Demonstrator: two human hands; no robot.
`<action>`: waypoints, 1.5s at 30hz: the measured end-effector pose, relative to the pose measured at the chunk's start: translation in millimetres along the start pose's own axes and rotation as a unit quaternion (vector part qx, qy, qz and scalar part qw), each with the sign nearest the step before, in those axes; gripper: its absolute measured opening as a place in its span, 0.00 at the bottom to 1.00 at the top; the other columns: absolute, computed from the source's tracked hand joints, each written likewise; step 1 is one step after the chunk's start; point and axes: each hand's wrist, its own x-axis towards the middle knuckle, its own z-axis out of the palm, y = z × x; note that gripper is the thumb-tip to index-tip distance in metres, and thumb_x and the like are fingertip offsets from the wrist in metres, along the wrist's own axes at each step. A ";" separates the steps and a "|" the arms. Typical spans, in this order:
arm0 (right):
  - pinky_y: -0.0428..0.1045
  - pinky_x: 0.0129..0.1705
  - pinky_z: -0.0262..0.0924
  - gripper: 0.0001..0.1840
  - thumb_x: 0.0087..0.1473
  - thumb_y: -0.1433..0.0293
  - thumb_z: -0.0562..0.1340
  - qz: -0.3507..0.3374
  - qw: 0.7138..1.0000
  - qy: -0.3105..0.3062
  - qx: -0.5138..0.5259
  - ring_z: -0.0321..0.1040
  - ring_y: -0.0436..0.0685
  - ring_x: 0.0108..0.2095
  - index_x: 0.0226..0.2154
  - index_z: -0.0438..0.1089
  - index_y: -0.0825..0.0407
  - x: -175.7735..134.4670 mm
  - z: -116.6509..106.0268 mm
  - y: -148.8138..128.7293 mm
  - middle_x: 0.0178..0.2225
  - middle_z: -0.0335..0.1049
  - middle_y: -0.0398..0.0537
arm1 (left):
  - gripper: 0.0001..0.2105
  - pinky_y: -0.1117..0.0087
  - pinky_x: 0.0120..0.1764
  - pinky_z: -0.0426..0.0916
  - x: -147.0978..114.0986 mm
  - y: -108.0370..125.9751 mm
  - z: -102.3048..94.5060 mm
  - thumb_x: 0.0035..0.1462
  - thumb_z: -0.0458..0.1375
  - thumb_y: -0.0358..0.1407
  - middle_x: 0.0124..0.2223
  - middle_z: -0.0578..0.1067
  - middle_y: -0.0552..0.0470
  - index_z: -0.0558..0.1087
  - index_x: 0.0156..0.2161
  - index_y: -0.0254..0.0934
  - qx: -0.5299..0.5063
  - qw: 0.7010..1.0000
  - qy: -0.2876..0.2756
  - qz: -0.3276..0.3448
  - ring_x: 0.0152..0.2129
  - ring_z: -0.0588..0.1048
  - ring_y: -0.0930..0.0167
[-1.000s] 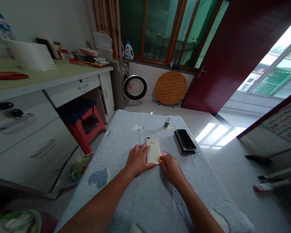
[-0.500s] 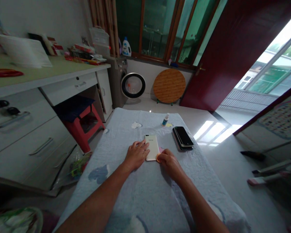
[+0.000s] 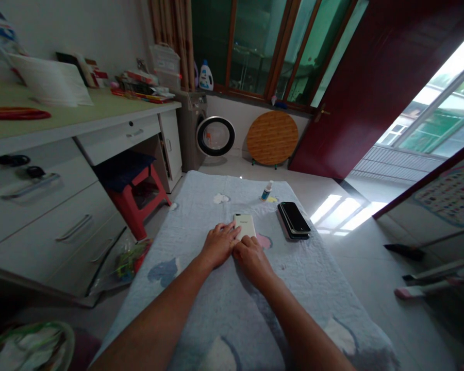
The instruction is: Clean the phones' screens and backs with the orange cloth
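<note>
A pale gold smartphone lies back up on the cloth-covered table. My left hand rests along its left side, fingers stretched out and touching its edge. At the phone's lower end is my right hand, closed, knuckles up, close beside the left hand. The small round orange piece seen in this hand a moment ago is hidden under the fingers now. Both hands cover the phone's lower part. To the right lies a stack of dark phones. Behind the gold phone stands a small spray bottle.
Left of the table are a red stool and a white desk with drawers. A washing machine with its door open, a round wooden board and a dark red door stand beyond.
My right hand has moved left along the phone's lower end, from its right corner to beside my left hand. The orange piece has gone out of sight. My left hand stays on the phone.
</note>
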 end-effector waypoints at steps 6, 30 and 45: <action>0.47 0.42 0.52 0.09 0.57 0.77 0.58 0.038 0.999 -0.004 0.034 0.59 0.54 0.39 0.28 0.72 0.53 -13.6 -15.6 27.6 0.35 0.66 0.48 | 0.22 0.57 0.54 0.58 0.6 0.7 -2.4 0.62 0.47 0.43 0.66 0.57 0.60 0.59 0.62 0.52 -0.008 1.000 -0.019 -0.013 0.57 0.58 0.60; 0.45 0.41 0.53 0.11 0.54 0.79 0.57 0.027 0.995 -0.001 0.091 0.61 0.52 0.38 0.29 0.73 0.53 -13.1 -21.0 43.6 0.33 0.66 0.47 | 0.23 0.57 0.54 0.57 1.3 -2.8 2.0 0.62 0.47 0.43 0.66 0.56 0.60 0.58 0.62 0.53 -0.007 1.000 -0.012 -0.007 0.57 0.57 0.60; 0.46 0.44 0.52 0.14 0.58 0.75 0.54 0.103 0.994 0.000 -0.039 0.65 0.53 0.41 0.37 0.76 0.54 102.2 1.6 84.5 0.38 0.70 0.52 | 0.34 0.53 0.57 0.54 -4.4 1.6 -12.3 0.55 0.51 0.57 0.68 0.53 0.54 0.54 0.64 0.49 -0.028 0.999 -0.045 0.007 0.60 0.54 0.56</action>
